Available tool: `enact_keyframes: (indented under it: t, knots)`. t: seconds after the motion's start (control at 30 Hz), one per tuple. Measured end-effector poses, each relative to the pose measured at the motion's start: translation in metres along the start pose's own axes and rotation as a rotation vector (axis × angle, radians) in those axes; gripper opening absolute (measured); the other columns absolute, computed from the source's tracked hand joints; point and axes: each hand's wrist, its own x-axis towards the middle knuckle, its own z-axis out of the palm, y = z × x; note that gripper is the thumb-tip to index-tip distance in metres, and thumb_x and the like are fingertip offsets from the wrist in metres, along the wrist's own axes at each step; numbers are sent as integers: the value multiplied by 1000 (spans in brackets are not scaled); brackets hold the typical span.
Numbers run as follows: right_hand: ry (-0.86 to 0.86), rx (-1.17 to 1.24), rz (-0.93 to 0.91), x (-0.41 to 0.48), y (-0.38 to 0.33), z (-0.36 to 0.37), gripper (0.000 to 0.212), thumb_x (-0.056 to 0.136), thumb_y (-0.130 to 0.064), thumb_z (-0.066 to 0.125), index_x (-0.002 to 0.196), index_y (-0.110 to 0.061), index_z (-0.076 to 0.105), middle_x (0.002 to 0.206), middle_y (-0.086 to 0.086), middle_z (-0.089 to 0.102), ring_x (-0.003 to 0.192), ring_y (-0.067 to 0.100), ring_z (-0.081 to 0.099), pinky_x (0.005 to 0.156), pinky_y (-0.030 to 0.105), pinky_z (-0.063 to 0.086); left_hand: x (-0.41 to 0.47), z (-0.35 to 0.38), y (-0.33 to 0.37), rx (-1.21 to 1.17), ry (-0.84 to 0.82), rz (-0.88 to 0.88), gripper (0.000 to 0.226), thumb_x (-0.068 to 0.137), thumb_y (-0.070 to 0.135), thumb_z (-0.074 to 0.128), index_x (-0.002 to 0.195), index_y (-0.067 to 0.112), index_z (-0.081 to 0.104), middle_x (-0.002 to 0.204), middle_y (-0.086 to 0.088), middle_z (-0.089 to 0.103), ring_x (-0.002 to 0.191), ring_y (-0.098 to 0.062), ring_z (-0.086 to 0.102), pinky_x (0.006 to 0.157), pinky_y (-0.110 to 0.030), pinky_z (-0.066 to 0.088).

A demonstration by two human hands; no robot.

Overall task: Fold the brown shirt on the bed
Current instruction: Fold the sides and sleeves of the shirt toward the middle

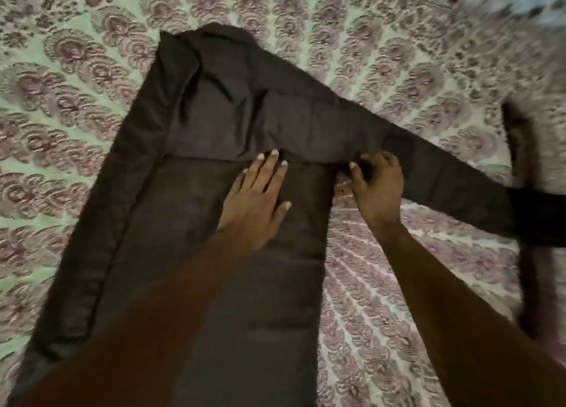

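Your brown shirt [214, 223] lies flat on the bed [61, 100], collar end away from you, hem toward you, and the left edge looks already turned in along its length. Your left hand [255, 204] is spread flat on the middle of the cloth, fingers [272, 167] splayed and straight, gripping nothing, just pinning the body down near the armpit line. Your right hand [378, 186] sits at the shirt's right edge where the sleeve [428, 161] starts; its fingers are curled in and seem to pinch the fabric there, though how much cloth they have is hidden under the knuckles. The sleeve runs out long to your right across the bedspread, its cuff end passing out of view.

Here is where it can slip. If you bring that sleeve over while the flat hand lifts, I'd expect the body panel to drag sideways and undo the tidy left fold. That long sleeve is loose and soft, so a one-point pinch may let it twist and land creased. Also watch the dark strap-like thing [523, 161] lying near the cuff; it's blurred and I can't tell what it is, but the sleeve could catch it on the sweep.
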Motion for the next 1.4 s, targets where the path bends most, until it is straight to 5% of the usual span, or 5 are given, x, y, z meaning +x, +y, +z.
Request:
enact_keyframes:
  t: [0.4,0.6,0.87,1.17,1.4]
  knots:
    - [-13,-181,517,68,79,-36,73,83,-63,74,136,-16,56,143,12,52,137,35,46,109,63,31,76,56,43,-5,-91,-103,93,92,77,37,166,32,6,175,8,-5,162,-18,-3,128,-50,6]
    - [-29,273,576,89,65,-27,55,82,-27,86,128,-7,63,129,14,66,122,30,61,108,44,48,78,44,46,-75,-123,-117,96,88,73,56,165,36,12,174,13,-1,161,-15,-1,128,-47,6]
    - [-124,880,158,9,-12,-56,7,80,-15,81,84,-20,77,108,11,72,103,26,71,92,42,59,60,-10,45,-790,190,-360,38,99,13,67,136,5,60,129,-9,68,116,-18,65,105,-25,47]
    - [-520,960,-171,-83,-138,-59,18,90,-3,75,84,-14,63,79,-4,62,76,9,57,69,31,49,-23,-121,-4,-1727,-92,-665,58,97,66,45,128,23,70,125,-7,75,109,-24,74,90,-45,60]
    - [-785,839,-318,-164,-204,-18,26,87,-9,75,75,-22,56,70,-15,50,69,-1,50,64,20,39,-114,-149,-86,-1174,120,-394,70,76,24,79,141,20,55,144,-8,61,131,-20,62,103,-31,54]
